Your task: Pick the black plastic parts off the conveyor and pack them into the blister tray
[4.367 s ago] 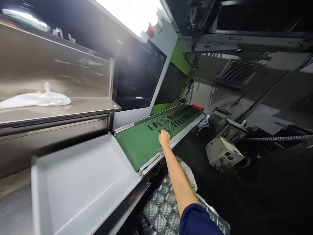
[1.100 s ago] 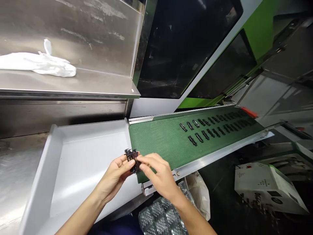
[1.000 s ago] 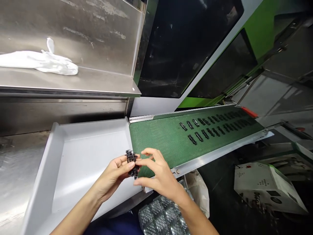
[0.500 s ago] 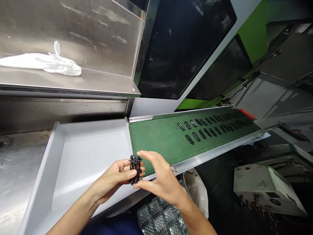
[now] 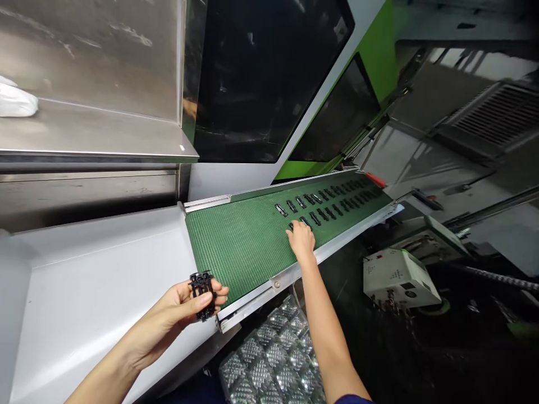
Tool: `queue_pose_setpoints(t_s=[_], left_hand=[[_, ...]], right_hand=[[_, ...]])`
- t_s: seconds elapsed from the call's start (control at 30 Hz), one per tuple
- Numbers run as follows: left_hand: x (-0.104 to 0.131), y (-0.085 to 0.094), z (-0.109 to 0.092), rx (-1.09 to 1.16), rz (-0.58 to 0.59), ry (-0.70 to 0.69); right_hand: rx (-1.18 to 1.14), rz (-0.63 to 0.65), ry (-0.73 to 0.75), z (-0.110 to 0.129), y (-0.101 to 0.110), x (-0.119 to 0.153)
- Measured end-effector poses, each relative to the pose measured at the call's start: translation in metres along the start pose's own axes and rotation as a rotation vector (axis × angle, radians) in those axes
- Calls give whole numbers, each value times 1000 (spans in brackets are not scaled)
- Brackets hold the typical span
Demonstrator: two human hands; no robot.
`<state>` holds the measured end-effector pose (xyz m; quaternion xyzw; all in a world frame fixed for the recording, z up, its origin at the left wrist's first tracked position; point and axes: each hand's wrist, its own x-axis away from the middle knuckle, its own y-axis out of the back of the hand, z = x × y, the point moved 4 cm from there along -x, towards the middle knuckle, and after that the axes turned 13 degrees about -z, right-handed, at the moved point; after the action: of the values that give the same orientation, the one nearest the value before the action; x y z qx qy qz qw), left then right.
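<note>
My left hand (image 5: 185, 306) grips a small stack of black plastic parts (image 5: 202, 294) between thumb and fingers, above the right edge of the white tray. My right hand (image 5: 302, 241) reaches over the green conveyor belt (image 5: 240, 241), its fingers at the nearest black parts of the front row. Those fingertips partly cover the parts, and whether they grip one is hidden. Further up the belt, more black parts (image 5: 281, 210) lie in two rows.
The white tray (image 5: 105, 280) adjoins the belt's left end. A metal shelf (image 5: 105, 132) holds a white cloth item (image 5: 17, 101). Below the belt is a clear patterned plastic tray (image 5: 269, 359). A white-and-green machine (image 5: 400, 280) stands at the right.
My right hand has left the stack and moved up and right to the parts on the belt. My left hand still holds the stack. The view has shifted to the right.
</note>
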<state>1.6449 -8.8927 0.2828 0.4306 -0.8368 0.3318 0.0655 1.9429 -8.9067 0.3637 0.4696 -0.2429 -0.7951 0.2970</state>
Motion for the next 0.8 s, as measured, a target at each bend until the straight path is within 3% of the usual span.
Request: queue_pose_setpoints(t_s=[0.1,0.17,0.23,0.33,0.4,0.47,0.53,0.67,0.8], left_hand=[[-4,-1,-1,42,8,13],[-5,-2,-2,83,28,13],[-5,-3,-3,110,52,16],[-3,-5,-2,171,98,73],[1,-7,0,229,127,112],[6,-7,2,263,143,120],[11,-6,3,269,135,92],[20,2,-2,180,35,-62],[26,7,-7,46,-31,-167]], right_hand=[[43,-28,-9,-40,12,-20],[26,1,22,-35,15,-19],[-22,68,75,-7,13,-6],[-179,173,227,61,6,32],[-359,125,398,108,6,61],[-471,73,520,138,5,85],[-503,103,567,152,2,99],[-454,289,569,153,-2,111],[-393,327,549,154,1,117]])
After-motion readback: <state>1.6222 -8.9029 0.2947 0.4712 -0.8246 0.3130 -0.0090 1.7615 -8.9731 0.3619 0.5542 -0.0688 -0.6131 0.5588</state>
